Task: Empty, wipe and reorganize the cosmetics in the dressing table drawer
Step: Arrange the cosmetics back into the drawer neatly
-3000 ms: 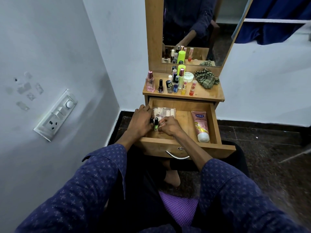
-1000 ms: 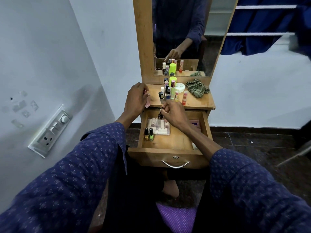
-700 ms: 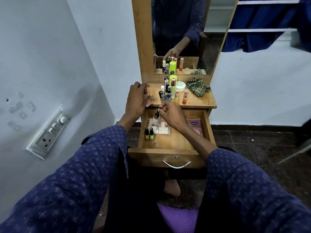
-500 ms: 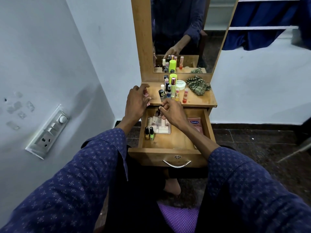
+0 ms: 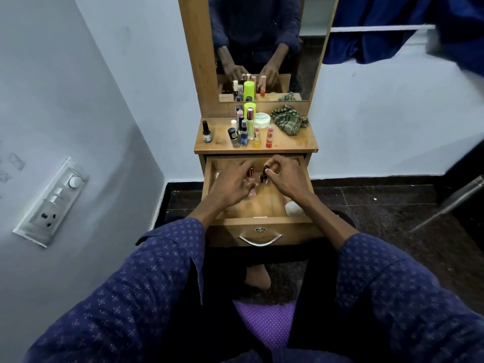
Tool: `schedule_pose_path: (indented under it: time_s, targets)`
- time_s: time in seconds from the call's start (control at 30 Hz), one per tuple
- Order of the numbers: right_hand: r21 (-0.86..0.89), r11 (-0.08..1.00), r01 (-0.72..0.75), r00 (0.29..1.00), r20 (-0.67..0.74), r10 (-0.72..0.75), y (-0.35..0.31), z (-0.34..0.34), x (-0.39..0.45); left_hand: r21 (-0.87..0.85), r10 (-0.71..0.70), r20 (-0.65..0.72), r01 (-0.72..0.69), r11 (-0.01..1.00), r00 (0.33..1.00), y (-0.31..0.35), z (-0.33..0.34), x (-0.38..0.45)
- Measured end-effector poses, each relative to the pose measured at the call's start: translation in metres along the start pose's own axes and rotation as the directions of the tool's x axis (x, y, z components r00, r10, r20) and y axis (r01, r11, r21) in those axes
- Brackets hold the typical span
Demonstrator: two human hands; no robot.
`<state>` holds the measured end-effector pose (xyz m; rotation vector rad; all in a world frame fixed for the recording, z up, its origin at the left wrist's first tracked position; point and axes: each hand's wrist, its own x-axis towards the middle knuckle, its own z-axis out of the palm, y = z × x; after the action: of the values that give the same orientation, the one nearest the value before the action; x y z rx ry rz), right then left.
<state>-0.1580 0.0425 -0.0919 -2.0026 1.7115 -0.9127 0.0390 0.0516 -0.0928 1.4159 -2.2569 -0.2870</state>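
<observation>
Nearest you, your dark blue patterned sleeves (image 5: 146,279) reached forward over the open wooden drawer with its curved metal handle (image 5: 259,238). Inside the drawer, at its right near corner, the white cap of a pink tube (image 5: 293,208) showed beside your right forearm. Your left hand (image 5: 230,183) was curled around a pale pink perfume bottle with a rose-gold cap (image 5: 251,176), blurred, low in the drawer. Your right hand (image 5: 285,176) pinched a small dark nail polish bottle (image 5: 264,175) by its cap, upright, just beside the pink one. Beyond, on the wooden tabletop (image 5: 288,142), stood a lone black-capped bottle (image 5: 206,132), a cluster of cosmetics around a lime-green can (image 5: 249,108), a white round jar (image 5: 262,119) and a crumpled green checked cloth (image 5: 288,120) before the mirror (image 5: 262,35).
</observation>
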Motion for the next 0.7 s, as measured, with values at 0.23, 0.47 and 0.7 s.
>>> schedule_pose_path:
  time_s: [0.23, 0.47, 0.7]
  targets:
    - [-0.004, 0.999, -0.042, 0.999, -0.003, 0.042, 0.022, -0.006, -0.022, -0.018, -0.021, 0.091, 0.022, 1.0, 0.996, 0.016, 0.023, -0.008]
    - [0.032, 0.999, -0.015, 1.0, 0.002, 0.015, 0.023, -0.01, -0.025, -0.032, -0.057, 0.113, 0.061, 0.998, 0.992, 0.02, 0.031, -0.01]
    - [0.11, 0.994, 0.015, 1.0, 0.021, -0.017, 0.011, -0.013, -0.013, -0.041, -0.07, 0.107, 0.075, 0.996, 0.992, 0.007, 0.013, -0.015]
